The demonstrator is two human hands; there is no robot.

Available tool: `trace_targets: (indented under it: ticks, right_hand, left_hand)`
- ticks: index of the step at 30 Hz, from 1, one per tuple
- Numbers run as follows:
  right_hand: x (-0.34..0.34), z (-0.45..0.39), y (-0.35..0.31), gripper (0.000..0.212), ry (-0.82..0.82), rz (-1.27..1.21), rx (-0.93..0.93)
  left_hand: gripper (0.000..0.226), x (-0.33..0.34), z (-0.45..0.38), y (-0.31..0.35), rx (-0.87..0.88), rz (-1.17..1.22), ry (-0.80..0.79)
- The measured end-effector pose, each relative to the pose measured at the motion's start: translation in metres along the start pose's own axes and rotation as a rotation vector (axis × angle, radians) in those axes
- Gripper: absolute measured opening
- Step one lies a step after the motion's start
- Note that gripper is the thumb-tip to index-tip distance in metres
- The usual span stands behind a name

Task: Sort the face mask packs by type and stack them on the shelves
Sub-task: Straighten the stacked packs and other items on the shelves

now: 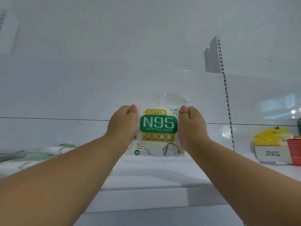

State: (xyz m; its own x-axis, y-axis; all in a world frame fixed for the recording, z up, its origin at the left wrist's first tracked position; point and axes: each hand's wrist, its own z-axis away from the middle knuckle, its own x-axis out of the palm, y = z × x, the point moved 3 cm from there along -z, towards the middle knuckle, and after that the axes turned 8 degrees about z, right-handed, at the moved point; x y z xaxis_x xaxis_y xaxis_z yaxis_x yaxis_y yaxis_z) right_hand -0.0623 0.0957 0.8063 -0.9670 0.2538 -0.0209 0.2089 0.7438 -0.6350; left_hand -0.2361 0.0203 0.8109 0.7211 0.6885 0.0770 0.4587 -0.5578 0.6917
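A person holds an N95 pack (158,126) upright between both hands, face toward the camera, above a white shelf (146,167). The left hand (124,126) grips its left edge and the right hand (191,126) its right edge, thumbs curled onto the front; the fingers behind cannot be seen. The pack sits squarely between the hands, equally near each, its long axis running vertically and its lower edge at or just above the shelf surface; contact cannot be confirmed. Setting it down appears to turn on that small remaining gap, or on tipping the pack back to lie flat.

The green label reads "N95 PROTECTIVE MASKS", with a yellow strip of four icons below, a "10 PCS" mark at lower left and a line drawing of a mask at lower right. More packs (48,154) with green print lie flat on the shelf to the left. Beyond a slotted upright (228,111), a yellow packet (270,136) stands on a box (272,155) printed, upside down, "Wengu".
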Motion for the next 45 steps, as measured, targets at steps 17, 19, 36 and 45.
trace_targets:
  ticks: [17,19,36,45]
  right_hand:
    - [0.056,0.054,-0.066,0.045,-0.314,-0.175,0.145]
    - [0.063,0.057,-0.069,0.049,-0.401,-0.281,0.174]
    - [0.122,0.118,-0.118,0.062,-0.590,0.039,0.172]
    - [0.193,0.138,-0.148,0.058,-0.462,0.018,0.212]
  left_hand:
    - [0.032,-0.132,0.000,-0.008,-0.052,0.156,-0.040]
    - [0.032,-0.141,0.003,-0.006,-0.038,0.131,-0.018]
    - [0.037,-0.235,0.014,0.019,0.019,-0.214,0.355]
    - [0.037,-0.296,-0.034,0.000,0.029,-0.073,0.312]
